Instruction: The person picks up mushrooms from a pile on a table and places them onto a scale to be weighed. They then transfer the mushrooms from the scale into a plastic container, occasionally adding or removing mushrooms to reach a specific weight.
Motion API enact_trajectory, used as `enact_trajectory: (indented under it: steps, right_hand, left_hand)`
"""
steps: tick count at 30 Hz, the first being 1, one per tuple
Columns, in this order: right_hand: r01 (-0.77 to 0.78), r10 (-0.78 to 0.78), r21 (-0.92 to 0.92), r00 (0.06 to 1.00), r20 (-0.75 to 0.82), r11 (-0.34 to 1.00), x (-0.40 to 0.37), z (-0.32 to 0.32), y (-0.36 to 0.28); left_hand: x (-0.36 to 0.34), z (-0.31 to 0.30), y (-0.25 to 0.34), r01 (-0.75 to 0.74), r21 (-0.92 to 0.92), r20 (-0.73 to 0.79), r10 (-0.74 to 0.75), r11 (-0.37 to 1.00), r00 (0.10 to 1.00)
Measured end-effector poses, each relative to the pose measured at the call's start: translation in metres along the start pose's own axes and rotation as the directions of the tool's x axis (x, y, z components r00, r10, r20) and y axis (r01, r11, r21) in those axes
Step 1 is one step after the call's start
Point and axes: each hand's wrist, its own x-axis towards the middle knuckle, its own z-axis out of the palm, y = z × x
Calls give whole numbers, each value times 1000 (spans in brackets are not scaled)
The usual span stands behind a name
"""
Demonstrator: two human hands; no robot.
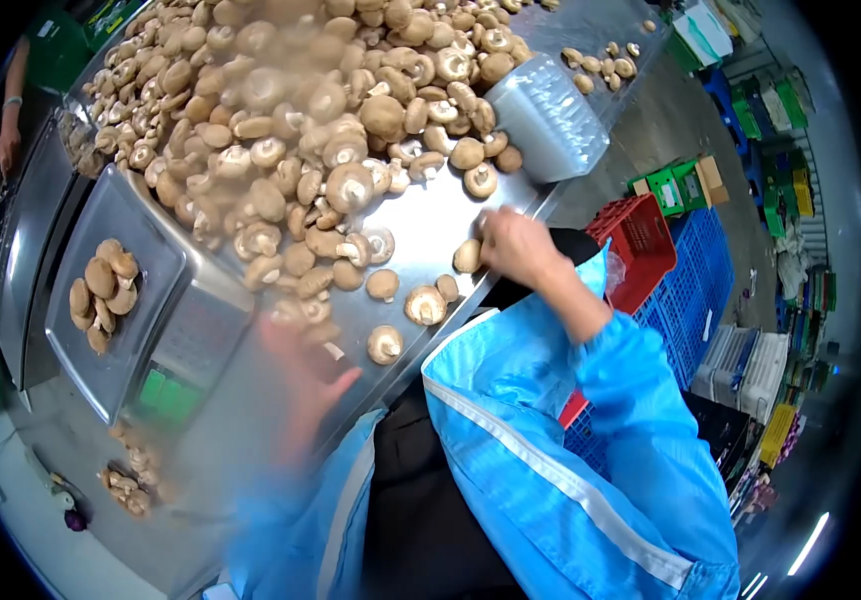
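Many brown-capped mushrooms (350, 187) with pale stems are heaped on a metal table (415, 215). At the near edge of the table, my right hand (522, 247) has its fingers curled together against a single mushroom (467, 256). My left hand (305, 385) is smeared by motion and haze at the near left of the heap. Its thumb stands apart from the fingers, and I see nothing held in it. Beside that hand, a scale (200, 300) carries a clear tray (155, 235) with several mushrooms (103, 290) in it.
Stacked clear plastic trays (550, 120) stand at the table's right edge. A red crate (640, 250) and a blue crate (700, 275) are on the right, with green boxes (675, 187) beyond. Another person's hand (8, 145) shows at far left, near a second scale (25, 250).
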Motion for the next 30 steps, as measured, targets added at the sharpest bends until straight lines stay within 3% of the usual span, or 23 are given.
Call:
enact_trajectory:
  steps: [2,3,6,8,10,12,15,17,19,21,22,24,25,27,28,30]
  right_hand:
    - [309,-312,102,950,19,946,-31,16,-18]
    - [327,-335,116,941,50,938,-39,22,-29]
    - [333,-371,325,926,61,885,-45,26,-55]
    - [259,-337,543,940,47,799,-45,40,-73]
    - [314,-344,668,934,-92,674,-44,65,-89]
    - [302,-244,737,951,-190,605,-37,85,-102]
    - [217,-150,847,975,-164,486,-20,83,-106]
    - [181,-174,903,977,-121,390,-15,67,-108]
    - [199,-198,920,970,-138,337,-2,26,-124]
    - [265,-191,889,960,-206,373,37,-22,-142]
    - [299,-175,853,953,-246,429,56,-38,-147]
    - [178,-82,975,982,-168,132,85,-62,-160]
    - [289,-58,907,957,-285,307,104,-63,-153]
    - [440,-50,788,883,-466,431,105,-77,-144]
    - [533,-116,562,783,-611,632,100,-84,-128]
    - [402,-108,282,717,-689,871,89,-91,-80]
  left_hand:
    - [-6,-6,1,-37,176,138,13,984,990]
    - [-8,-8,3,-61,281,221,-3,958,975]
    - [-16,20,-7,-241,348,166,194,906,967]
    - [3,35,1,-312,264,35,314,913,949]
    - [24,60,-2,-404,166,-151,428,899,891]
    - [38,73,-3,-346,96,-244,360,933,901]
    - [52,60,4,-273,75,-245,283,959,927]
    - [59,46,19,-236,36,-266,237,971,934]
    - [83,31,27,-168,-138,-337,113,976,935]
    - [127,5,54,-181,-97,-387,130,979,913]
    - [151,-12,68,-215,38,-404,212,976,890]
    - [197,-22,63,-230,103,-419,252,968,872]
    - [209,-27,64,-240,189,-406,299,952,864]
    - [225,-29,61,-264,252,-389,347,931,853]
    - [222,-27,58,-241,325,-359,355,915,863]
    - [206,-22,41,-168,385,-268,284,908,921]
